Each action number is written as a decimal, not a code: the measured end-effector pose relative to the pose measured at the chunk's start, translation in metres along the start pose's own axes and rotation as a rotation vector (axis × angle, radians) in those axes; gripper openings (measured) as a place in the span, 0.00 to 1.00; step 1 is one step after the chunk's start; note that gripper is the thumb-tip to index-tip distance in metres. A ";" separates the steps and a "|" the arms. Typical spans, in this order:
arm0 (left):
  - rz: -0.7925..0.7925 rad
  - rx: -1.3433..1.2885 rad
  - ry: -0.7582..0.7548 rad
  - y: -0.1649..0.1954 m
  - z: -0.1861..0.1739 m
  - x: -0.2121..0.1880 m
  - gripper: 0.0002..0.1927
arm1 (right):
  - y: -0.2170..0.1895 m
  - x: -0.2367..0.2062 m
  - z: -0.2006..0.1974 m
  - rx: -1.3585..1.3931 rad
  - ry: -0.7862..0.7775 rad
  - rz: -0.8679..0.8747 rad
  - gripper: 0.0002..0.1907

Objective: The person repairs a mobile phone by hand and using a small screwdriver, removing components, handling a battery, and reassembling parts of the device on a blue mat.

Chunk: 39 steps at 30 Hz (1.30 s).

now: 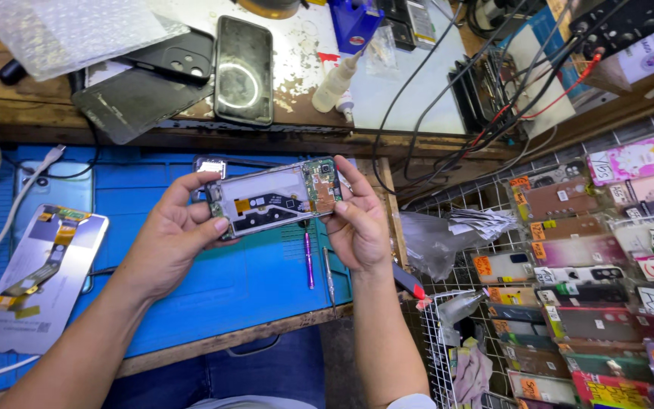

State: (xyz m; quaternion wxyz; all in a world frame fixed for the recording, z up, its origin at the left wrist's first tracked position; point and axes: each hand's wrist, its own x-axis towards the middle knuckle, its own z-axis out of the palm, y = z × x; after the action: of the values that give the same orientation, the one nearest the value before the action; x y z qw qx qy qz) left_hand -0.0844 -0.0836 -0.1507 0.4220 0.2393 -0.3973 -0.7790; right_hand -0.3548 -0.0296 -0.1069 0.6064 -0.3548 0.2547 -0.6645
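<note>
Both my hands hold an opened phone frame (274,198) level above the blue work mat (213,295). Its back is off, showing a white midframe, a flex cable and a green circuit board at the right end. My left hand (172,238) grips the left end, thumb on the lower edge. My right hand (357,223) clasps the right end by the circuit board.
A detached display panel (35,276) with a flex cable lies on the mat at left. A purple-handled tool (309,261) and a thin metal tool (329,276) lie under the phone. Phones (244,70) and a bottle (334,85) sit on the back shelf. A wire rack of phone cases (584,295) stands right.
</note>
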 end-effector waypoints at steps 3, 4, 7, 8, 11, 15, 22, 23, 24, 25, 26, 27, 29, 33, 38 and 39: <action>-0.006 0.091 -0.032 -0.007 0.002 -0.001 0.31 | -0.002 0.000 -0.003 -0.081 0.025 -0.025 0.36; -0.012 0.126 -0.042 -0.009 0.002 -0.001 0.32 | -0.002 -0.001 -0.003 -0.112 0.042 -0.033 0.36; -0.027 0.162 -0.094 -0.009 0.008 -0.002 0.30 | 0.000 -0.003 -0.003 -0.231 0.104 -0.006 0.37; -0.046 0.234 -0.102 -0.007 0.010 -0.004 0.31 | 0.001 -0.004 -0.003 -0.240 0.114 0.007 0.36; -0.153 0.477 -0.107 0.001 0.022 -0.008 0.34 | -0.001 -0.003 -0.005 -0.292 0.116 0.031 0.35; -0.225 0.724 -0.144 0.011 0.036 -0.012 0.46 | -0.005 0.000 -0.008 -0.397 0.072 0.059 0.34; 0.029 0.465 -0.146 0.006 0.038 -0.007 0.35 | -0.003 -0.001 -0.003 -0.526 -0.040 0.117 0.30; 0.163 0.645 -0.113 0.004 0.039 -0.008 0.32 | 0.000 -0.001 -0.002 -0.529 -0.038 0.140 0.30; 0.298 0.824 -0.082 0.003 0.040 -0.010 0.29 | 0.006 -0.002 0.000 -0.532 -0.036 0.160 0.29; 0.436 1.003 -0.049 0.002 0.042 -0.010 0.26 | 0.012 -0.002 0.002 -0.536 -0.034 0.180 0.29; 0.400 1.029 -0.029 0.000 0.045 -0.011 0.24 | 0.017 -0.001 0.004 -0.518 -0.034 0.164 0.29; 0.362 1.053 -0.010 -0.002 0.048 -0.012 0.22 | 0.023 -0.002 0.006 -0.499 -0.031 0.150 0.29; 0.358 1.101 0.018 -0.002 0.051 -0.014 0.19 | 0.033 -0.003 0.009 -0.474 -0.014 0.135 0.28; 0.431 1.147 0.066 -0.001 0.044 -0.011 0.18 | 0.042 0.005 0.013 -0.466 0.006 0.150 0.27; 0.409 1.146 0.067 -0.004 0.033 -0.011 0.16 | 0.046 0.007 0.017 -0.459 0.034 0.190 0.26; 0.399 1.144 0.065 -0.005 0.032 -0.011 0.16 | 0.046 0.007 0.018 -0.463 0.037 0.201 0.26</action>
State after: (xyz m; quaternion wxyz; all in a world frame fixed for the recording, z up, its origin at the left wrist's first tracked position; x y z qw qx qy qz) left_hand -0.1037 -0.0597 -0.1364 0.3760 0.3726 -0.7772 -0.3402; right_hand -0.3125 -0.0408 -0.1300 0.5672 -0.4450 0.4450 -0.5313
